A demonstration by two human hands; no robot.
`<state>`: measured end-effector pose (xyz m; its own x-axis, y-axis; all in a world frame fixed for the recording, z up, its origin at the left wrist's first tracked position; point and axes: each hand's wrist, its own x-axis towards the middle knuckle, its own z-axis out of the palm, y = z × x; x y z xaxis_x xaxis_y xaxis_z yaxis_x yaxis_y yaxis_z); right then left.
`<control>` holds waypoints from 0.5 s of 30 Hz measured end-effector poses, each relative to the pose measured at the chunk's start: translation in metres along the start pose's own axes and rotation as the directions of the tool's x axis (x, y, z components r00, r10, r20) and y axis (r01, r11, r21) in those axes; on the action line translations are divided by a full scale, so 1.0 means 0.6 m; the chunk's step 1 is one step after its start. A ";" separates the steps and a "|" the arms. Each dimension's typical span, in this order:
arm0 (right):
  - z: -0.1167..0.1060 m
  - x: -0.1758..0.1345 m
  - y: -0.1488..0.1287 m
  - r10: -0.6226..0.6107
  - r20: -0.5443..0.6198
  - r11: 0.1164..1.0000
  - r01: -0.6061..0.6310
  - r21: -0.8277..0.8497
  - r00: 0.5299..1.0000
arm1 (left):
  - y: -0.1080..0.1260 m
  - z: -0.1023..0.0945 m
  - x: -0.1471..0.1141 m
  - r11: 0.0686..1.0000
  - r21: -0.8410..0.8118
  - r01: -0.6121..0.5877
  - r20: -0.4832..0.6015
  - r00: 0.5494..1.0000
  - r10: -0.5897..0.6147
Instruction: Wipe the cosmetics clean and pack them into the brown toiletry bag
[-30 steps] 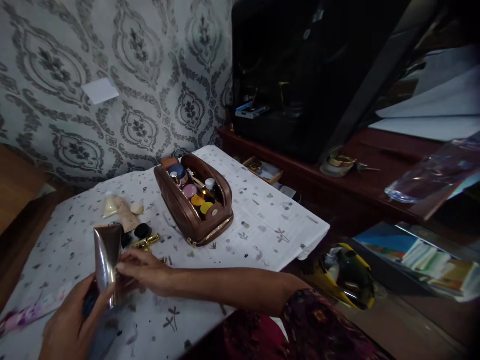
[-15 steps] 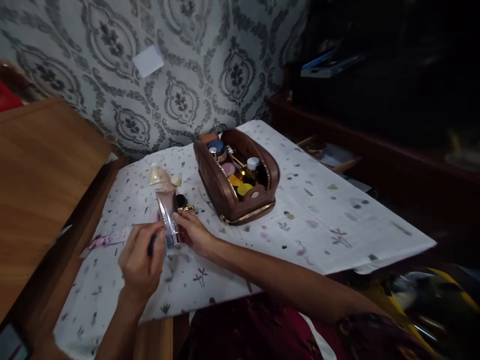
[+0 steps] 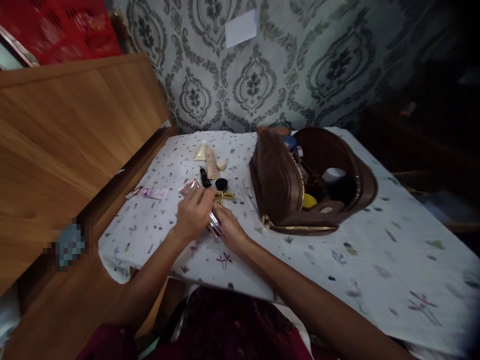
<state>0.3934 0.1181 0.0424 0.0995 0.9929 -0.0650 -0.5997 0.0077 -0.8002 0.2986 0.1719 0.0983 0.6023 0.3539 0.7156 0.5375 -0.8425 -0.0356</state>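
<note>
A shiny rose-coloured cosmetic tube (image 3: 189,187) with a silver cap (image 3: 215,225) is held low over the cloth. My left hand (image 3: 195,212) is closed over its middle. My right hand (image 3: 229,227) is closed around the cap end, its fingers partly hidden. Just beyond lie a gold lipstick-like tube (image 3: 226,195), a round black compact (image 3: 221,184), a small black tube (image 3: 204,177), a beige tube (image 3: 211,164), a pale yellow tube (image 3: 200,152) and a small round cream-coloured item (image 3: 221,164). A pink-and-white tube (image 3: 152,193) rests left of my hands.
To the right stands an unzipped brown cosmetic bag (image 3: 277,175) holding jars and bottles, including a yellow lid (image 3: 309,201). A patterned white cloth (image 3: 318,270) covers the table. A wooden panel (image 3: 86,115) rises at left, with a red basket (image 3: 75,30) behind it.
The view has swung left and nearer the table. My left hand has come over the rose tube, which now lies lower and more slanted. The dark item earlier in that hand no longer shows there.
</note>
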 end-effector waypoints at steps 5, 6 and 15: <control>-0.014 0.008 -0.021 -0.015 -0.044 0.999 0.013 -0.052 0.999 | -0.110 0.010 0.006 0.906 -0.146 0.397 0.025 0.917 -0.398; -0.018 0.010 -0.022 -0.056 -0.066 0.995 0.050 -0.091 0.996 | -0.127 0.014 0.001 0.876 -0.168 0.451 0.086 0.892 -0.443; -0.049 0.026 -0.009 -0.350 -0.004 0.803 0.297 -0.517 0.937 | -0.112 0.032 -0.084 0.876 -0.039 0.481 0.477 0.779 -0.407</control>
<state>0.4213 0.1304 0.0283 0.3058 0.9271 0.2165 -0.0411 0.2401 -0.9699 0.2439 0.2184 0.0512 0.5322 0.8120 0.2396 0.7375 -0.5836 0.3400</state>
